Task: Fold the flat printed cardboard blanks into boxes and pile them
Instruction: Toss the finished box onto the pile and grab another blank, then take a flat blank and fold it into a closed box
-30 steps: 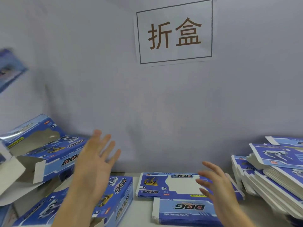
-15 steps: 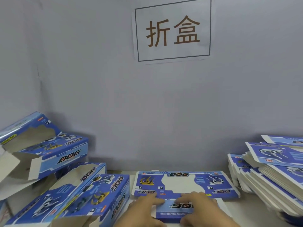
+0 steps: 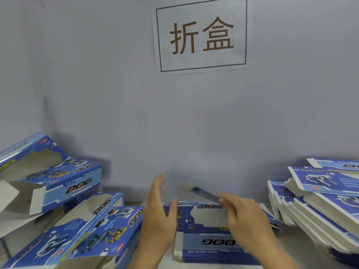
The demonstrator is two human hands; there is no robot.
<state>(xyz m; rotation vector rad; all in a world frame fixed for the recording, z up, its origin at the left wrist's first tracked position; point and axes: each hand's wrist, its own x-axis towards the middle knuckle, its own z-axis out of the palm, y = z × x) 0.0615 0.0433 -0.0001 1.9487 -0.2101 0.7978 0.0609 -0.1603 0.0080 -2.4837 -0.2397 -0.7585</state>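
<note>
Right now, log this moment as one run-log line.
left hand: open, raised | right hand: pinching blurred lifted blank | flat blanks: stacked below | folded boxes: piled left | step: fold not started

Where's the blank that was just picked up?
Head view, centre: the blank is lifted edge-on and blurred, above the flat stack, pinched at its right end by the right hand, with the open left hand beside it.

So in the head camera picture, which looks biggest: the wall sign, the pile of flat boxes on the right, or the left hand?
1. Wall sign
2. Pile of flat boxes, cut off by the edge, so possibly bigger
3. Left hand, though it sits nearest the camera
</note>
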